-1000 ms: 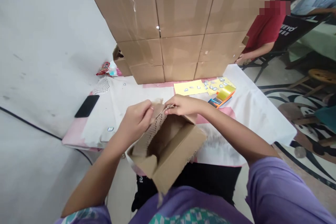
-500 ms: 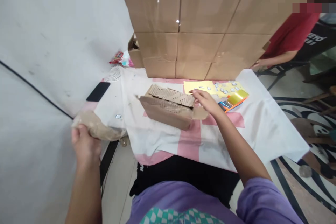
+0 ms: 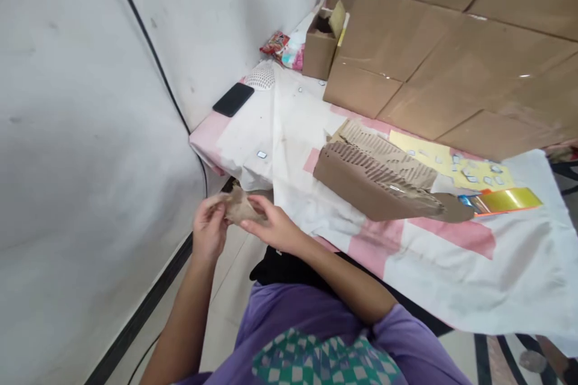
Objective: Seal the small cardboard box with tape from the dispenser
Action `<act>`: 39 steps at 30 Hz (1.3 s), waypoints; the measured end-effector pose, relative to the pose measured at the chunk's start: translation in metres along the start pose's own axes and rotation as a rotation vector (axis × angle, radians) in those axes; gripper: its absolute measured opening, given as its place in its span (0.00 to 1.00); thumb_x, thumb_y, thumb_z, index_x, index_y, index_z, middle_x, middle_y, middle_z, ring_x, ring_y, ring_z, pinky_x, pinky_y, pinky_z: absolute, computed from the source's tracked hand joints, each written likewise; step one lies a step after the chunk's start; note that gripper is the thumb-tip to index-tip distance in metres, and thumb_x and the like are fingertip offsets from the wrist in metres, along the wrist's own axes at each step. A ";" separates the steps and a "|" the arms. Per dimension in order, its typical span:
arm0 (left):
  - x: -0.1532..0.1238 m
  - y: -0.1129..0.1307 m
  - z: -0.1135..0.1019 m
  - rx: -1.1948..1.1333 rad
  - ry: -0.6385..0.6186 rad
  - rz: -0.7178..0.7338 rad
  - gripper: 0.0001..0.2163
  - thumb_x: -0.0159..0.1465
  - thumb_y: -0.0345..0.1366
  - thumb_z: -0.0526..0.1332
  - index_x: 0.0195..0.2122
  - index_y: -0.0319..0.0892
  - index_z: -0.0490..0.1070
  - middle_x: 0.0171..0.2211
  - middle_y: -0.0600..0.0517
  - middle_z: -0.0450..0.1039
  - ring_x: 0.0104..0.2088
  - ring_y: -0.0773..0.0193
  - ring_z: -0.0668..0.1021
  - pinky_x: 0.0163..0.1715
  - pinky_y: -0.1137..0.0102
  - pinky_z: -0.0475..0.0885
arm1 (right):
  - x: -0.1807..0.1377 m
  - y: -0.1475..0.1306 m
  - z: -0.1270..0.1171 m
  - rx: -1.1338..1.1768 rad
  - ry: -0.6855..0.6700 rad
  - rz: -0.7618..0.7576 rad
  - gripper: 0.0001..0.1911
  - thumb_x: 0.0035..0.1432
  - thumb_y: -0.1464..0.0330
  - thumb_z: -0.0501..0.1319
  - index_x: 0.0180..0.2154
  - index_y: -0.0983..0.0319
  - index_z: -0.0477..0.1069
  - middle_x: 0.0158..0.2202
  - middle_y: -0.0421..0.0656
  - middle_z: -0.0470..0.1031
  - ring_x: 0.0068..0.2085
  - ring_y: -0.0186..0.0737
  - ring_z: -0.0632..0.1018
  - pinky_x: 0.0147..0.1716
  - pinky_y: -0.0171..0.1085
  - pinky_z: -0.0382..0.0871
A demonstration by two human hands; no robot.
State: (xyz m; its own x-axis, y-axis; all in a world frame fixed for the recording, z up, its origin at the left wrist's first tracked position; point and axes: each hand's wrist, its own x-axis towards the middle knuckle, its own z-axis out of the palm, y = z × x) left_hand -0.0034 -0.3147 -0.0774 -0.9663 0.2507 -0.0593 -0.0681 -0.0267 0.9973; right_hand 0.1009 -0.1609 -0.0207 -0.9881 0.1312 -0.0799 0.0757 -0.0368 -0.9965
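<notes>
Off the table's left front edge, both hands meet at a crumpled piece of brown paper (image 3: pixel 241 207), perhaps peeled from cardboard. My left hand (image 3: pixel 210 230) pinches its left end. My right hand (image 3: pixel 276 225) has thumb and fingers around the right end. On the table lies a torn cardboard box (image 3: pixel 352 183), its ridged inner layer exposed along the top and a brown flap sticking out at its right end. Neither hand touches the box now. A tape dispenser with yellowish tape (image 3: pixel 510 200) lies just right of that flap.
A wall of taped cardboard boxes (image 3: pixel 424 42) stands along the back of the cloth-covered table (image 3: pixel 298 126). A black phone (image 3: pixel 233 99), a small open box (image 3: pixel 318 51) and a red packet (image 3: pixel 274 43) are near the white wall. Paper scraps lie on a yellow sheet (image 3: pixel 424 144).
My right hand has left the cardboard box and moved left to the brown paper, which my left hand was holding alone. The view has turned left and down.
</notes>
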 end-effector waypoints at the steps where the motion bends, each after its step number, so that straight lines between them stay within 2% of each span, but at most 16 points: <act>1: -0.004 -0.001 -0.003 0.027 -0.040 0.046 0.16 0.60 0.52 0.68 0.40 0.47 0.74 0.47 0.47 0.80 0.44 0.57 0.82 0.34 0.69 0.77 | 0.014 0.010 0.009 0.130 -0.056 0.104 0.28 0.57 0.52 0.68 0.55 0.57 0.69 0.52 0.48 0.78 0.51 0.53 0.82 0.46 0.47 0.79; 4: -0.012 -0.006 -0.018 0.148 -0.190 0.199 0.08 0.64 0.43 0.65 0.38 0.45 0.77 0.55 0.44 0.78 0.56 0.53 0.78 0.50 0.59 0.76 | 0.029 0.028 0.022 0.441 -0.132 0.303 0.30 0.53 0.48 0.70 0.51 0.57 0.70 0.44 0.45 0.79 0.38 0.47 0.85 0.30 0.40 0.80; 6: -0.013 -0.007 -0.029 0.279 -0.290 0.316 0.08 0.67 0.37 0.60 0.40 0.47 0.80 0.58 0.45 0.76 0.59 0.54 0.77 0.58 0.55 0.72 | 0.025 0.032 0.024 0.521 -0.119 0.337 0.30 0.52 0.50 0.71 0.50 0.58 0.70 0.42 0.45 0.80 0.35 0.45 0.85 0.28 0.38 0.80; 8: -0.012 -0.007 -0.037 0.388 -0.368 0.367 0.11 0.67 0.35 0.58 0.43 0.49 0.81 0.60 0.46 0.74 0.60 0.53 0.75 0.61 0.54 0.68 | 0.020 0.036 0.024 0.515 -0.065 0.337 0.27 0.53 0.50 0.70 0.48 0.59 0.71 0.39 0.44 0.79 0.32 0.43 0.84 0.27 0.38 0.80; 11: -0.010 -0.003 -0.040 0.425 -0.408 0.333 0.16 0.65 0.37 0.60 0.53 0.48 0.78 0.63 0.44 0.71 0.59 0.52 0.75 0.57 0.56 0.72 | 0.016 0.047 0.025 0.393 0.046 0.309 0.23 0.58 0.50 0.67 0.46 0.59 0.71 0.37 0.43 0.78 0.28 0.40 0.83 0.25 0.37 0.78; 13: -0.011 0.001 -0.036 0.464 -0.385 0.301 0.20 0.64 0.39 0.63 0.58 0.46 0.75 0.58 0.43 0.75 0.53 0.53 0.78 0.51 0.60 0.74 | 0.016 0.055 0.026 0.264 0.102 0.245 0.19 0.60 0.52 0.65 0.44 0.59 0.71 0.38 0.43 0.78 0.30 0.39 0.82 0.25 0.36 0.77; 15: -0.014 0.005 -0.029 0.558 -0.363 0.326 0.16 0.65 0.39 0.63 0.54 0.45 0.76 0.50 0.45 0.79 0.47 0.56 0.80 0.48 0.63 0.74 | 0.016 0.059 0.027 0.191 0.117 0.201 0.16 0.62 0.53 0.64 0.43 0.59 0.71 0.38 0.43 0.78 0.31 0.37 0.82 0.27 0.34 0.76; 18: -0.022 0.004 -0.019 0.679 -0.346 0.463 0.07 0.68 0.36 0.59 0.40 0.45 0.77 0.41 0.46 0.78 0.43 0.58 0.79 0.46 0.64 0.73 | 0.017 0.063 0.028 0.161 0.099 0.248 0.17 0.65 0.53 0.60 0.41 0.60 0.71 0.36 0.42 0.78 0.29 0.35 0.80 0.27 0.33 0.75; 21: -0.029 -0.007 -0.015 0.733 -0.323 0.538 0.09 0.67 0.33 0.58 0.31 0.44 0.75 0.38 0.47 0.77 0.42 0.58 0.78 0.46 0.63 0.72 | 0.021 0.074 0.027 -0.023 0.127 0.243 0.11 0.65 0.60 0.62 0.40 0.61 0.73 0.32 0.40 0.76 0.31 0.34 0.77 0.29 0.31 0.71; 23: -0.031 -0.017 -0.018 0.736 -0.357 0.527 0.06 0.65 0.34 0.61 0.32 0.44 0.76 0.39 0.47 0.78 0.43 0.57 0.78 0.47 0.63 0.72 | 0.023 0.086 0.026 -0.127 0.132 0.224 0.07 0.65 0.67 0.59 0.44 0.61 0.72 0.31 0.38 0.74 0.31 0.33 0.76 0.31 0.31 0.69; 25: -0.029 -0.029 -0.023 0.730 -0.405 0.490 0.04 0.64 0.35 0.63 0.37 0.45 0.77 0.41 0.48 0.78 0.44 0.59 0.79 0.44 0.66 0.73 | 0.024 0.099 0.026 -0.162 0.128 0.235 0.10 0.65 0.72 0.55 0.47 0.61 0.69 0.31 0.37 0.72 0.30 0.33 0.74 0.32 0.32 0.68; 27: -0.027 -0.042 -0.029 0.734 -0.422 0.438 0.08 0.64 0.37 0.63 0.44 0.44 0.76 0.42 0.49 0.79 0.41 0.61 0.80 0.37 0.70 0.74 | 0.023 0.109 0.028 -0.186 0.129 0.240 0.11 0.65 0.73 0.54 0.48 0.60 0.67 0.32 0.37 0.72 0.32 0.34 0.74 0.34 0.33 0.68; 29: -0.025 -0.053 -0.034 0.752 -0.420 0.396 0.09 0.65 0.38 0.63 0.45 0.44 0.75 0.40 0.50 0.79 0.38 0.62 0.80 0.33 0.71 0.73 | 0.021 0.115 0.031 -0.224 0.125 0.238 0.09 0.65 0.73 0.55 0.46 0.59 0.67 0.33 0.37 0.72 0.34 0.36 0.74 0.37 0.35 0.67; 32: -0.024 -0.064 -0.039 0.778 -0.410 0.366 0.08 0.68 0.39 0.59 0.42 0.44 0.76 0.38 0.50 0.79 0.38 0.62 0.80 0.37 0.70 0.74 | 0.021 0.118 0.037 -0.281 0.115 0.262 0.06 0.65 0.70 0.60 0.44 0.59 0.66 0.29 0.36 0.70 0.33 0.38 0.73 0.38 0.36 0.66; 35: -0.025 -0.070 -0.043 0.788 -0.369 0.347 0.11 0.70 0.39 0.56 0.41 0.44 0.78 0.40 0.47 0.80 0.41 0.60 0.80 0.42 0.67 0.74 | 0.024 0.121 0.041 -0.316 0.093 0.313 0.08 0.61 0.67 0.65 0.39 0.59 0.66 0.27 0.36 0.68 0.33 0.39 0.73 0.36 0.35 0.65; 39: -0.018 -0.076 -0.046 0.733 -0.461 0.331 0.12 0.68 0.43 0.60 0.42 0.44 0.79 0.44 0.45 0.82 0.44 0.56 0.82 0.48 0.64 0.75 | 0.029 0.126 0.039 -0.283 0.056 0.363 0.04 0.64 0.70 0.61 0.40 0.59 0.66 0.25 0.33 0.68 0.27 0.34 0.72 0.28 0.31 0.62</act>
State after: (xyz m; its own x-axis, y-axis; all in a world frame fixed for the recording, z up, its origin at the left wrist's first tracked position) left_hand 0.0075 -0.3619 -0.1540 -0.7036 0.7036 0.1000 0.5198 0.4135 0.7475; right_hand 0.0764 -0.2006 -0.1476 -0.8829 0.2133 -0.4183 0.4565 0.1808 -0.8712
